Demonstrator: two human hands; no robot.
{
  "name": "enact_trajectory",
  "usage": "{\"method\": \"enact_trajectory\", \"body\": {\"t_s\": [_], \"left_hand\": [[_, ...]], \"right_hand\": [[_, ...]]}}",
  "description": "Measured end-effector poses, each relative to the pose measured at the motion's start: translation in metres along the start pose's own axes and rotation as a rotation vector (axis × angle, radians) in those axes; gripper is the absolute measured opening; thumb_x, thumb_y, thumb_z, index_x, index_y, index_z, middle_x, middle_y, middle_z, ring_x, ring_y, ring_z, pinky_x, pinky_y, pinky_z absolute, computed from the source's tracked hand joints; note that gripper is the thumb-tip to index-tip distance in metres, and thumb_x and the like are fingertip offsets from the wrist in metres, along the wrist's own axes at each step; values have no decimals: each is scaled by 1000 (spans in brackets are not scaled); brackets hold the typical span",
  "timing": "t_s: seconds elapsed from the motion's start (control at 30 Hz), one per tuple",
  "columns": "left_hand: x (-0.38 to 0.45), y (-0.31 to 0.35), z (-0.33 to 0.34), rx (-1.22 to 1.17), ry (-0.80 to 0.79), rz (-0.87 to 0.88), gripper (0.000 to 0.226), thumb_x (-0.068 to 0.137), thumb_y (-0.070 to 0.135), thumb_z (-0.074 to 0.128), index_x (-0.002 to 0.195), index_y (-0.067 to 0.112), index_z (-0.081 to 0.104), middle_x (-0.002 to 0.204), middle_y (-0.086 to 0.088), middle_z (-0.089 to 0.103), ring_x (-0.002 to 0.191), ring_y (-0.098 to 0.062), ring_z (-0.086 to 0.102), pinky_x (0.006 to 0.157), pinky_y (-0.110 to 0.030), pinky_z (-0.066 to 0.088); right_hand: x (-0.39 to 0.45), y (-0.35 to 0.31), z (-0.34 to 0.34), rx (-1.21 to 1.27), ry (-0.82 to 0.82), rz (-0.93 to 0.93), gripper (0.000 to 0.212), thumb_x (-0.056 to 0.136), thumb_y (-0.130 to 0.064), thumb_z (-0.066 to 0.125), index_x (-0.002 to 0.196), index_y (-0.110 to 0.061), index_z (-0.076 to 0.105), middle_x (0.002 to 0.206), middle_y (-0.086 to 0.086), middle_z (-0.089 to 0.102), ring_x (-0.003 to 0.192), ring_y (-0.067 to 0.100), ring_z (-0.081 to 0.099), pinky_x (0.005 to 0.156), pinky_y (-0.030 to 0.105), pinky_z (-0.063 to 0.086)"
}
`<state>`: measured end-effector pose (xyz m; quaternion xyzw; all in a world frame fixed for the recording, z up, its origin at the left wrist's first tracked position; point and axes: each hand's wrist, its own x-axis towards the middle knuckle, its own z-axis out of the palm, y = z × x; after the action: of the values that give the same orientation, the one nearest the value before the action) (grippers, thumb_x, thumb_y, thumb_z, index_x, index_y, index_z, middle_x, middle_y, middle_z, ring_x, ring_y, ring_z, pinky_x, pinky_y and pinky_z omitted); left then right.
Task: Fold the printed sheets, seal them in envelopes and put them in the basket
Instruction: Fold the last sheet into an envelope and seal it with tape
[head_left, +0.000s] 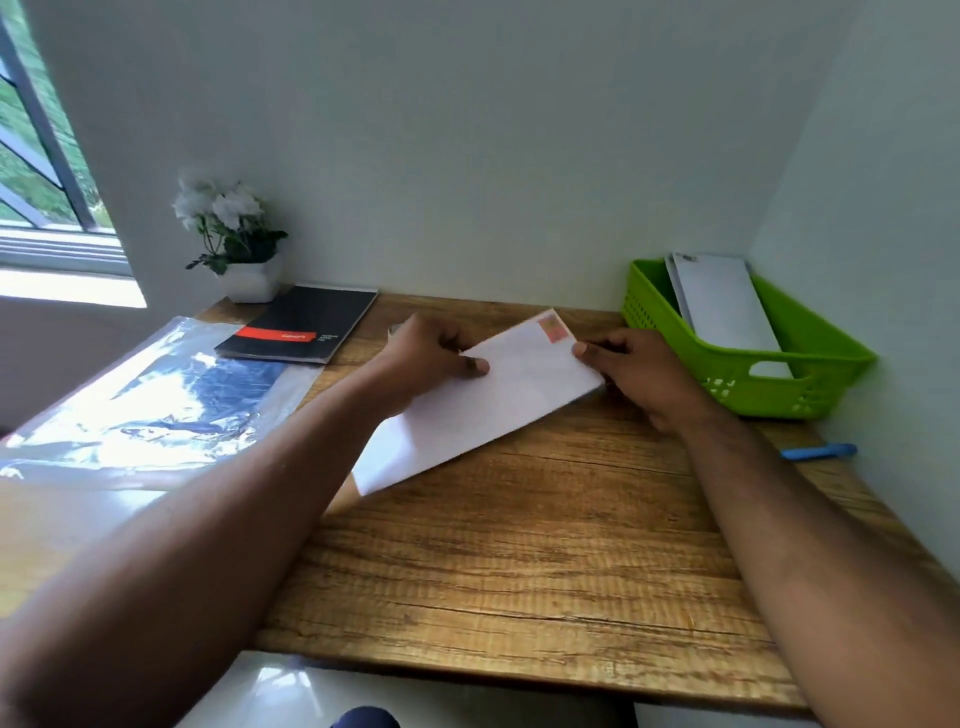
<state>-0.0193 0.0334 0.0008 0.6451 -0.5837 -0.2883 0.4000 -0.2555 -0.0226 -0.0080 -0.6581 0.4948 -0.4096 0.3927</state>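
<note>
A white envelope (483, 400) is held just above the wooden worktop (519, 561), its long axis running diagonally from near-left to far-right; the left hand (431, 358) pinches its upper edge, the right hand (634, 374) grips the stamped far end; the green basket (810, 374) lies just right of the right hand, which I judge better placed to drop it in.

An envelope (483, 400) lies tilted at mid-surface (519, 571), between the left hand (431, 358) and right hand (639, 374). The basket (748, 374) sits far right with envelopes inside. A notebook (301, 327) lies behind-left, a potted plant (234, 239) behind it.
</note>
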Motion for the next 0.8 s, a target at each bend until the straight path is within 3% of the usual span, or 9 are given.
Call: {"method": "enact_trajectory", "body": {"t_s": [0.1, 0.17, 0.27, 0.33, 0.47, 0.6, 0.8], "left_hand": [[2, 13, -5, -253, 113, -5, 16, 78, 18, 78, 89, 7, 72, 85, -11, 73, 74, -27, 67, 68, -38, 55], [4, 24, -5, -440, 171, -5, 12, 82, 14, 73, 90, 7, 69, 83, -13, 72, 73, -30, 67, 68, -41, 58], [9, 48, 3, -627, 202, -3, 13, 88, 8, 66, 101, 8, 64, 93, -16, 72, 80, -34, 71, 75, -51, 58], [9, 67, 9, -761, 187, -7, 18, 91, 5, 62, 109, 6, 62, 100, -18, 71, 85, -34, 71, 74, -52, 59], [20, 105, 21, -948, 162, 62, 18, 94, 4, 58, 112, 3, 61, 103, -18, 71, 88, -34, 72, 75, -54, 58], [35, 128, 40, -1039, 143, 154, 19, 96, 5, 55, 111, 5, 65, 107, -18, 71, 97, -37, 69, 83, -58, 54], [58, 160, 72, -1078, 217, 303, 24, 96, 6, 55, 116, 8, 69, 109, -9, 72, 103, -28, 68, 92, -49, 54]], "right_hand": [[-5, -17, -7, 327, -20, -13, 23, 87, -19, 65, 109, -11, 67, 95, 11, 71, 66, 18, 63, 55, 27, 54], [-8, -27, -11, 477, -46, -38, 24, 87, -19, 64, 111, -15, 67, 95, 11, 71, 55, 14, 57, 45, 24, 47], [-12, -34, -11, 466, -93, -71, 22, 85, -17, 65, 107, -16, 68, 90, 9, 72, 45, 12, 44, 38, 19, 34], [-15, -36, -10, 401, -69, -109, 25, 82, -15, 69, 107, -14, 70, 90, 10, 73, 44, 11, 41, 38, 18, 32], [-13, -38, -21, 223, 162, -255, 26, 79, -11, 73, 104, -19, 71, 94, -2, 72, 56, -1, 55, 50, 14, 43], [-9, -34, -38, 193, 367, -376, 27, 79, -12, 75, 94, -34, 71, 98, -8, 71, 82, 10, 63, 75, 23, 52], [-8, -40, -64, 91, 649, -623, 26, 81, -2, 70, 97, -22, 70, 97, -4, 70, 87, -2, 64, 81, 10, 48]]}}
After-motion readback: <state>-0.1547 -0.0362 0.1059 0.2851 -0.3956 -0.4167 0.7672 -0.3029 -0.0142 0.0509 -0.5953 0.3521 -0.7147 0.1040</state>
